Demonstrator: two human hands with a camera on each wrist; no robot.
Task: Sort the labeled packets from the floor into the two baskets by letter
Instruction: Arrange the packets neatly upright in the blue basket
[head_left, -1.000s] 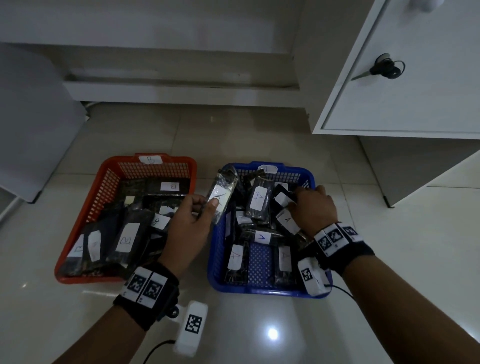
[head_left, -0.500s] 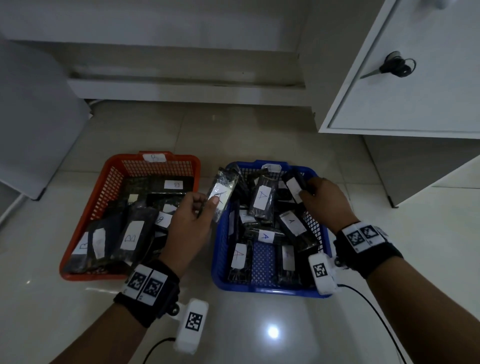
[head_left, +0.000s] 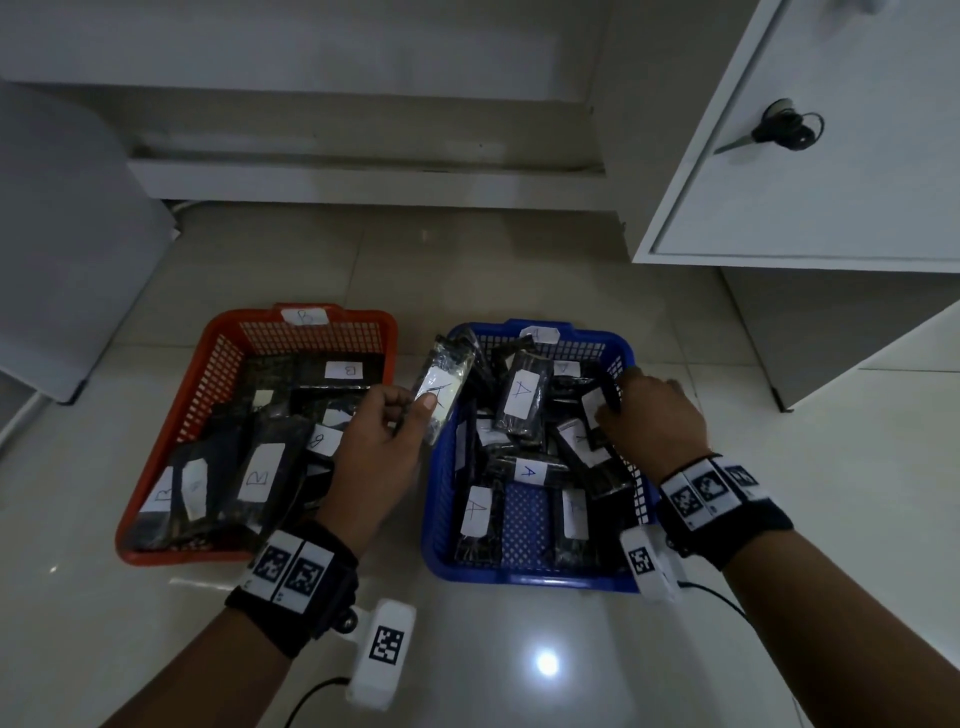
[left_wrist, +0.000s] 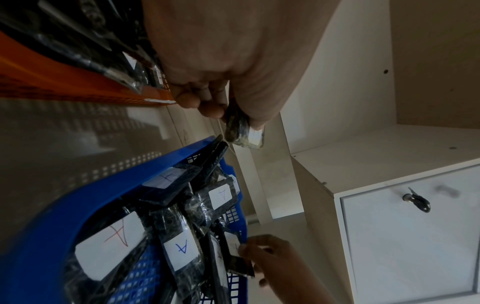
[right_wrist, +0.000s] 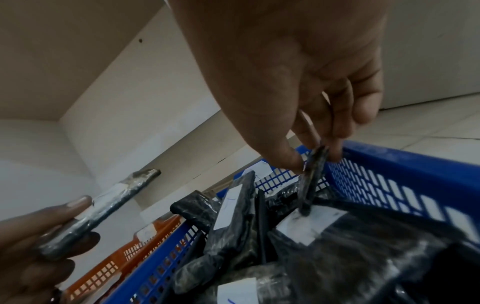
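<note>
An orange basket (head_left: 218, 358) tagged B sits left, full of black packets labelled B. Beside it on the right, a blue basket (head_left: 441, 499) tagged A holds several black packets labelled A. My left hand (head_left: 400, 415) pinches a black packet marked A (head_left: 441, 387) between the two baskets, just above the blue basket's left rim; in the left wrist view this packet (left_wrist: 244, 131) sticks out past the fingertips. My right hand (head_left: 613, 410) pinches the top edge of another packet (right_wrist: 314, 170) standing on end against the blue basket's right wall (right_wrist: 389, 185).
A white cabinet (head_left: 831, 156) with a key (head_left: 784, 130) in its door overhangs the right. A grey panel (head_left: 62, 249) leans at the left. A low white ledge (head_left: 363, 182) runs along the back. Glossy floor tiles (head_left: 519, 649) lie in front of the baskets.
My right hand has drawn from the middle of the blue basket toward its right wall, taking a packet with it. My left hand keeps its packet almost still.
</note>
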